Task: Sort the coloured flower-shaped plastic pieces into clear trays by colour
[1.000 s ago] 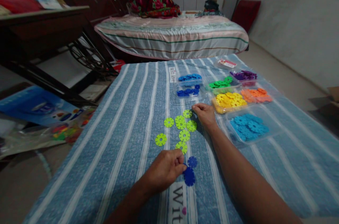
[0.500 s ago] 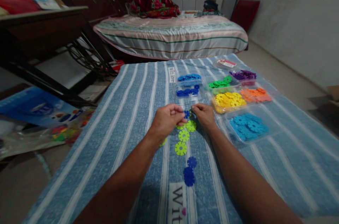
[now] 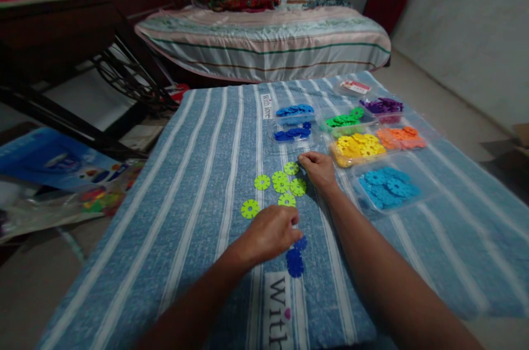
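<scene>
My left hand (image 3: 270, 233) is closed, its fingertips just above the small pile of dark blue notched discs (image 3: 295, 263). What those fingers hold, if anything, is hidden. My right hand (image 3: 319, 169) is pinched beside a yellow-green notched disc (image 3: 291, 168), and I cannot make out anything between its fingertips. Between the hands lie several yellow-green discs (image 3: 280, 182), some overlapping. Two more lie apart on the left, one yellow-green disc (image 3: 262, 182) farther off and another disc (image 3: 250, 209) closer to my left wrist.
Clear plastic trays hold blue discs (image 3: 294, 111), dark blue discs (image 3: 292, 134), green discs (image 3: 344, 118), purple discs (image 3: 382, 106), yellow discs (image 3: 359, 146), orange discs (image 3: 400, 138) and light blue discs (image 3: 388, 187). A striped cloth (image 3: 198, 184) covers the surface. A bed (image 3: 264, 47) stands beyond.
My left hand has moved back toward me, from the yellow-green discs to the dark blue pile. The blue disc seen between my hands is gone from there. My right hand has barely moved.
</scene>
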Motion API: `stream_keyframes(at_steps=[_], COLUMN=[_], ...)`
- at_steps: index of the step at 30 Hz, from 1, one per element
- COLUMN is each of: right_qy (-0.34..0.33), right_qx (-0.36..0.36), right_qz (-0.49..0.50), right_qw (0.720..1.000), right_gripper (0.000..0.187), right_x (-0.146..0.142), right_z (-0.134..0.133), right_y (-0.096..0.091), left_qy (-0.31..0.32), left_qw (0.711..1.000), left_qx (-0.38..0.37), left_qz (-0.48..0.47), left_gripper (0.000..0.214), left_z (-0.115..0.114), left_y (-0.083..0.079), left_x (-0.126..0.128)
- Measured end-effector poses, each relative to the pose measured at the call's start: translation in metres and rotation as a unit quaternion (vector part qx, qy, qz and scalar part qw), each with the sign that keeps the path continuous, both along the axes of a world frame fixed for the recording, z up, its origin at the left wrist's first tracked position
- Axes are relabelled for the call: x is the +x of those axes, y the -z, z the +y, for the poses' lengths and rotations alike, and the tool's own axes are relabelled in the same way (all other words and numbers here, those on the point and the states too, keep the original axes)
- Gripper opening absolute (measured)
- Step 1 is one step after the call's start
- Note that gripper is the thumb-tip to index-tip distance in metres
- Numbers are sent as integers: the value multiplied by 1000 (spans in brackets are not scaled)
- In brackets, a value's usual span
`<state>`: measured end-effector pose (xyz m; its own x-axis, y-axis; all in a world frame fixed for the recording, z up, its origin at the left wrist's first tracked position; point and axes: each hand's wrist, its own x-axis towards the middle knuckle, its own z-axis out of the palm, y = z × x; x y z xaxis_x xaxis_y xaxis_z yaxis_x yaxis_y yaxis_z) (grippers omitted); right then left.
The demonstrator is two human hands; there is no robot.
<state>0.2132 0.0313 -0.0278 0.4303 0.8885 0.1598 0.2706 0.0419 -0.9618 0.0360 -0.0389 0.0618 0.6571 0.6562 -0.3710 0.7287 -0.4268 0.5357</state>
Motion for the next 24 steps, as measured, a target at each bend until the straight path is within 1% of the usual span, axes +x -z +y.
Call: stream_keyframes(at_steps=[3,6,8,10,12,14,16,18,20,22,23,24], right_qy=[-1,-3,-5,-3,0,0,0,-2,-4,-7,-9,-10], right_qx=[8,10,8,8,8,8,9,8,7,6,6,6], right_qz=[8,7,5,1,0,3,7,9,8,5,4,3], right_qw=[1000,1000,1000,1000,1000,1000,1000,1000,1000,1000,1000,1000], right_gripper=[23,23,24,25,25,25,25,26,27,27,27,26], right_x=[0,0,0,0,-1,-1,-2,-2,-3,-3,-3,-3], right_z=[0,0,-1,-1,-1,0,0,1,1,1,0,0], right_y=[1,2,2,2,2,3,3,3,2,1,1,1], left_qy=[45,76,81,69,34,-18,-74,-129,-186,-251,-282,-317], left_qw=[996,990,989,994,999,998,987,969,949,922,902,874], left_qx=[43,71,79,63,15,-51,-112,-156,-179,-178,-164,-142], left_qz=[57,98,92,65,24,-31,-93,-140,-178,-235,-282,-339], left_gripper=[12,13,12,8,4,11,15,15,14,12,11,11], left_z=[-14,-20,-21,-20,-15,-9,1,14,31,51,62,71], left_y=[0,1,3,4,7,10,13,12,4,-12,-21,-30], left_x=[2,5,6,5,4,0,-3,-4,-1,8,15,21])
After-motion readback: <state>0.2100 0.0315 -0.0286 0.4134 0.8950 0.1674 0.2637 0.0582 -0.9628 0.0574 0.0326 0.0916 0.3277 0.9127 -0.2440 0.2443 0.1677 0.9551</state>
